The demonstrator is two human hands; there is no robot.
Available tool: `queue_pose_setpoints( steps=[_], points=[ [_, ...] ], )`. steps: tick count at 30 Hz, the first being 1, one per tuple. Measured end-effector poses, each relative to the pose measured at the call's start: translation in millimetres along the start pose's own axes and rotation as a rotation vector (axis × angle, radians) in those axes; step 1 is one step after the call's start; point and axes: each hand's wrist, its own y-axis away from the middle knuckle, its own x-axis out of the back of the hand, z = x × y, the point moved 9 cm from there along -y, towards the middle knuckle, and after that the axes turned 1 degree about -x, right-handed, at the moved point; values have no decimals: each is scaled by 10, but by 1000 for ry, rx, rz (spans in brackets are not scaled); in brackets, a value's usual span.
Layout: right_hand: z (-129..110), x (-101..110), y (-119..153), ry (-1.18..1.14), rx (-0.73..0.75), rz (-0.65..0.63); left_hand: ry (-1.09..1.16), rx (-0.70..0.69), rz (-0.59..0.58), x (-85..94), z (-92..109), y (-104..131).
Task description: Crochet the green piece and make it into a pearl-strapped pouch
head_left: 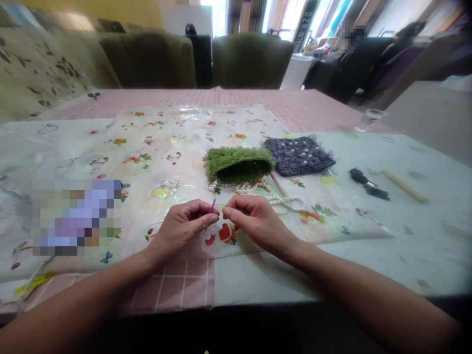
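Note:
Near the front of the table, my left hand pinches a thin purple stick, like a plastic yarn needle, that points upward. Just to its right, my right hand is closed with thumb and forefinger together; whatever it pinches is too fine to make out. Beyond the hands lies a green crocheted pouch, its dark mouth facing me. A strand of white pearl beads runs along its front and off to the right. Beside the pouch rests a grey-blue crocheted piece dotted with pearls. A pink stick lies between them.
On the right are a dark bundle, a cream rod and a clear cup. A blurred-out flat object lies left, with a cable. Patterned plastic sheeting covers the table. Green chairs stand behind; people sit farther back.

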Motion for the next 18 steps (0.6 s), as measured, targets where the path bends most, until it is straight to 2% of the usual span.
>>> queue_pose_setpoints(
  steps=[8, 18],
  points=[
    [8, -7, -1, 31, 16, -2, -100, -45, -52, -63, 40, 5],
    [-53, -32, 20, 94, 90, -32, 18, 17, -81, -91, -17, 14]
  ],
)
